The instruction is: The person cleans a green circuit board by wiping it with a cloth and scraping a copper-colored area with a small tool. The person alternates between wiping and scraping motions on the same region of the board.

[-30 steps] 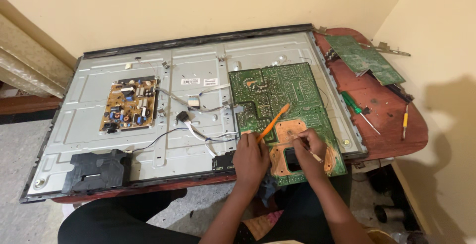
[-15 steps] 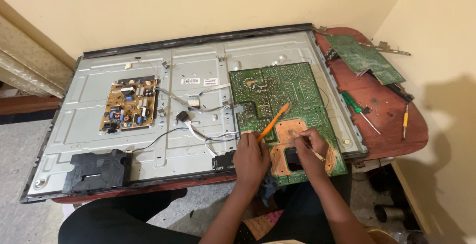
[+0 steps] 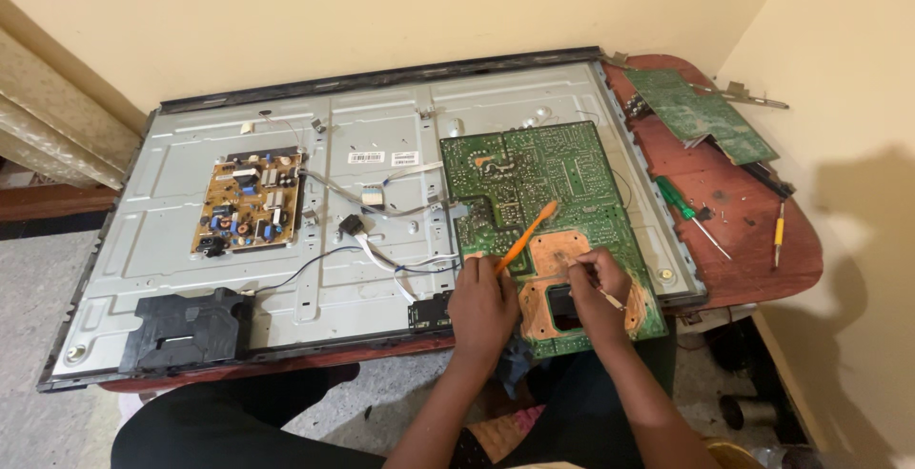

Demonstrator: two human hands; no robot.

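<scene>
A grey metal television back panel [image 3: 381,240] lies flat on the red-brown counter [image 3: 753,240]. At its left edge sits a black speaker module [image 3: 186,328], with a yellow-brown power board [image 3: 250,202] above it. White and grey cables [image 3: 391,240] run across the centre. The left hand [image 3: 481,307] is closed around an orange tool [image 3: 524,237], its tip on the large green circuit board [image 3: 538,193]. The right hand [image 3: 596,288], just beside it, pinches a thin tool against the board's copper area. Further right lie a green-handled screwdriver [image 3: 681,200], a second green board [image 3: 701,114] and a yellow-handled tool [image 3: 778,235].
</scene>
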